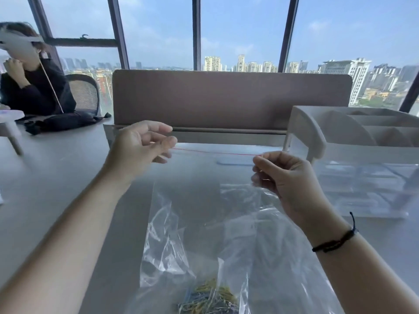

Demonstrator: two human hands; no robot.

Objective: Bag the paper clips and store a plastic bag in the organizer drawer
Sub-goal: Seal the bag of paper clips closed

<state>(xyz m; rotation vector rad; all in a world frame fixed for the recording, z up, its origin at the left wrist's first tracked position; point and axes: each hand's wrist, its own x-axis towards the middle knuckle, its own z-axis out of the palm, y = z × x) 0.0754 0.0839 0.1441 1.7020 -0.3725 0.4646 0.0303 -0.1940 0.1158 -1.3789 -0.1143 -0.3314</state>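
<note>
Clear plastic is the stuff in hand: a thin bag [204, 223] hangs in the middle of the frame, its mouth, marked by a red line [213, 152], stretched level between the two hands; the left hand [138, 146] pinches the left end of that line between thumb and fingertips, the other fingers loosely curled; the right hand [285, 177] pinches the right end, fist mostly closed; a dark cord bracelet [335, 241] sits on that wrist. Paper clips [208, 300], yellow, blue and green, lie heaped at the bottom of the bag, at the lower edge of the frame; the heap is partly cut off, so how many there are cannot be told.

The bag looks light, limp and slippery, and it creases freely; the clips' small weight pulls it down, so the firm grip belongs on the stiffer strip at the mouth, as now; held lower, the film would likely slide or fold. Whether the mouth is pressed shut along its length is hard to make out.

At the right of the frame stands the white organizer [353, 137] on the grey bench [56, 177], with clear drawers [362, 184] below; glare blurs the drawers' fronts, and the right side is cut off. In the upper left sits another person [34, 87].
</note>
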